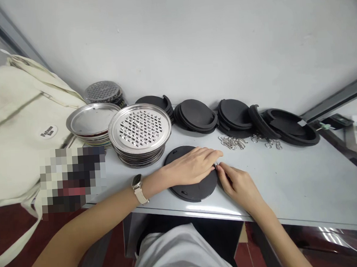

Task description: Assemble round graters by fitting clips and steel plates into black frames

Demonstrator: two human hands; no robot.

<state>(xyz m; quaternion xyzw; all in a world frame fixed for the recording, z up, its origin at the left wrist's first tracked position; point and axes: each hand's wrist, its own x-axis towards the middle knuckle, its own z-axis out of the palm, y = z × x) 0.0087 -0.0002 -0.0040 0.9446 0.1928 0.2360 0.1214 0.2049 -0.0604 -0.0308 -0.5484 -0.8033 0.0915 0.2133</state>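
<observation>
A round black disc (194,192) with small slots lies flat near the table's front edge. My left hand (194,164) rests across its top, palm down, fingers stretched towards the disc's right edge. At that edge my right hand (237,184) is closed in a pinch round a small thin metal piece (216,162), most of which the fingers hide. Left of the disc stands a stack of round metal grater plates (140,129). Behind the hands to the right lies a small pile of metal hooks (232,142), with a few more metal clips (270,144) beside it.
Stacks of black round parts (195,114) line the wall. Plain metal plates (94,118) and more grater plates (102,91) stand at the back left. A cream bag (20,119) covers the left end of the grey table (305,182). Papers and a device lie beyond its right end.
</observation>
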